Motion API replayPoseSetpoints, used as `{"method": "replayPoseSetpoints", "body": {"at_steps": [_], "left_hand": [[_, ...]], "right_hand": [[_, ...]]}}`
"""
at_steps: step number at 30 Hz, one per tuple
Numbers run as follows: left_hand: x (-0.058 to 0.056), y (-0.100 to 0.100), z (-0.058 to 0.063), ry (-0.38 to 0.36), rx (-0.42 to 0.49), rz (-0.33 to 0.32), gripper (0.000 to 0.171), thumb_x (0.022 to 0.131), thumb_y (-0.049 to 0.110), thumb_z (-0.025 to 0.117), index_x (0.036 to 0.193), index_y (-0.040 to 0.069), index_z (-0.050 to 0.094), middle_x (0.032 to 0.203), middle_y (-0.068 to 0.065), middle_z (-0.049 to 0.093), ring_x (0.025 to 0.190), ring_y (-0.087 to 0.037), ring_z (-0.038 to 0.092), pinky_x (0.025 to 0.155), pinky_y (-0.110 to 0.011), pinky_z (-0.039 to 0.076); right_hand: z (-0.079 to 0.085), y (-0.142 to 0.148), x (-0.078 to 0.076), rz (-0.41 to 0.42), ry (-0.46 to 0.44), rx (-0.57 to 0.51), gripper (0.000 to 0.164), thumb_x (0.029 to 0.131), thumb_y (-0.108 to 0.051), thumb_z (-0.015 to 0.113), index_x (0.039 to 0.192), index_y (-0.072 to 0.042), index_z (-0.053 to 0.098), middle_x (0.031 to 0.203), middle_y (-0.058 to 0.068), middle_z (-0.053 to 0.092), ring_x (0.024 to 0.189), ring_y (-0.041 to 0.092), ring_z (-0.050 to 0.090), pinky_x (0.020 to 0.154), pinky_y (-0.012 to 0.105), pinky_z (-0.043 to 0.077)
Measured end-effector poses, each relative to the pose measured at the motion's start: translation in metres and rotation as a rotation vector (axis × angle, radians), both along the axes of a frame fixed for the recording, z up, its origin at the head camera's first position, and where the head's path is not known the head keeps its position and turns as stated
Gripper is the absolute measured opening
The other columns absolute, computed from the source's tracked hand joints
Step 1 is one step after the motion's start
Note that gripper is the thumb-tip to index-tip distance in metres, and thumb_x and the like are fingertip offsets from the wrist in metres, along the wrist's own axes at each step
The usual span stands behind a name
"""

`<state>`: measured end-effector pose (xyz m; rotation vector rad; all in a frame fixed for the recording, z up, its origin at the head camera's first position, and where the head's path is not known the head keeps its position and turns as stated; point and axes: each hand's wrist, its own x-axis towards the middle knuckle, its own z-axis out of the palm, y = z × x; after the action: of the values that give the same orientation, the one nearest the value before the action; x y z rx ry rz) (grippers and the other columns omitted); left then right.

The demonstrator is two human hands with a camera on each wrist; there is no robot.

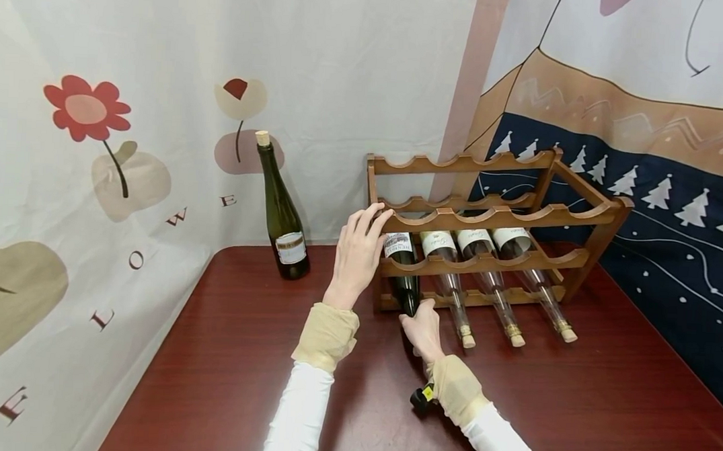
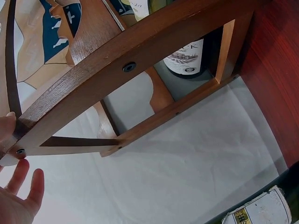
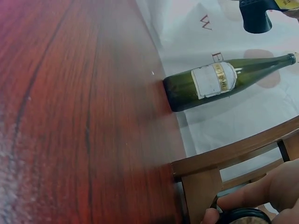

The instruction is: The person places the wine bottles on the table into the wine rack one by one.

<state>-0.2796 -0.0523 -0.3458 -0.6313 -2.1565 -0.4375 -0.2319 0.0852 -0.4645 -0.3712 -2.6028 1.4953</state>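
A wooden wine rack (image 1: 485,221) stands on the table with several bottles lying in its lower tier, necks toward me. My left hand (image 1: 358,252) rests on the front left top corner of the rack, its fingers loosely bent; in the left wrist view, fingertips (image 2: 18,170) are at the post's end. My right hand (image 1: 423,328) grips the neck of a dark green wine bottle (image 1: 403,264) in the leftmost lower slot. In the right wrist view, fingers (image 3: 247,193) and thumb surround the neck, with the bottle's corked end below. The bottle's base is hidden behind the rails.
Three clear glass bottles (image 1: 450,283) with corks and white labels lie beside the dark one. A green corked bottle (image 1: 286,215) stands upright at the back left of the table (image 1: 241,355). Printed cloth (image 1: 343,83) hangs behind and at the right. The rack's upper tier holds no bottles.
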Motion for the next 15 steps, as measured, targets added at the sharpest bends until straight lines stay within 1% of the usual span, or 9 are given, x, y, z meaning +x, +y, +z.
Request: {"method": "replayPoseSetpoints", "body": {"at_steps": [1, 3, 5, 8, 12, 15], "left_hand": [[0.0, 0.0, 0.0, 0.0, 0.001, 0.0, 0.039, 0.093, 0.016, 0.059, 0.132, 0.015, 0.053, 0.141, -0.003, 0.048, 0.122, -0.025, 0.045, 0.087, -0.038, 0.045], [0.0, 0.0, -0.001, -0.002, 0.0, 0.0, 0.039, 0.094, 0.016, 0.058, 0.132, 0.015, 0.053, 0.141, -0.004, 0.047, 0.122, -0.025, 0.045, 0.087, -0.038, 0.045], [0.0, 0.0, -0.001, -0.001, -0.003, 0.002, 0.039, 0.094, 0.016, 0.058, 0.132, 0.015, 0.053, 0.141, -0.004, 0.047, 0.122, -0.025, 0.045, 0.086, -0.038, 0.045], [0.0, 0.0, 0.0, 0.003, -0.005, 0.008, 0.039, 0.094, 0.016, 0.059, 0.132, 0.015, 0.053, 0.141, -0.004, 0.048, 0.122, -0.025, 0.045, 0.086, -0.038, 0.045], [0.0, 0.0, 0.0, 0.01, -0.003, 0.007, 0.04, 0.092, 0.015, 0.061, 0.131, 0.015, 0.054, 0.14, -0.004, 0.048, 0.122, -0.025, 0.046, 0.085, -0.038, 0.046], [0.0, 0.0, 0.0, 0.008, -0.007, 0.008, 0.04, 0.092, 0.015, 0.061, 0.132, 0.015, 0.054, 0.14, -0.004, 0.048, 0.122, -0.025, 0.046, 0.086, -0.038, 0.046]], "right_hand": [[0.0, 0.0, -0.001, -0.001, -0.007, -0.003, 0.04, 0.08, -0.01, 0.066, 0.106, 0.006, 0.041, 0.086, 0.024, 0.06, 0.081, 0.03, 0.06, 0.045, 0.035, 0.051], [0.0, 0.0, -0.002, -0.001, -0.009, 0.02, 0.043, 0.08, -0.011, 0.068, 0.108, 0.007, 0.041, 0.09, 0.027, 0.061, 0.085, 0.034, 0.062, 0.052, 0.039, 0.054], [0.001, 0.0, -0.004, 0.011, -0.004, 0.061, 0.046, 0.08, -0.012, 0.068, 0.11, 0.009, 0.041, 0.093, 0.03, 0.063, 0.09, 0.039, 0.063, 0.064, 0.043, 0.055], [0.003, 0.003, -0.007, 0.053, -0.002, 0.142, 0.052, 0.08, -0.014, 0.069, 0.114, 0.012, 0.039, 0.097, 0.034, 0.063, 0.094, 0.043, 0.063, 0.08, 0.046, 0.052], [0.006, 0.008, -0.008, 0.124, -0.04, 0.212, 0.06, 0.083, -0.019, 0.068, 0.121, 0.015, 0.036, 0.104, 0.037, 0.06, 0.099, 0.046, 0.062, 0.083, 0.049, 0.051], [0.007, 0.01, -0.004, 0.148, -0.075, 0.254, 0.066, 0.085, -0.026, 0.067, 0.125, 0.015, 0.035, 0.105, 0.037, 0.059, 0.098, 0.048, 0.061, 0.083, 0.051, 0.051]]}}
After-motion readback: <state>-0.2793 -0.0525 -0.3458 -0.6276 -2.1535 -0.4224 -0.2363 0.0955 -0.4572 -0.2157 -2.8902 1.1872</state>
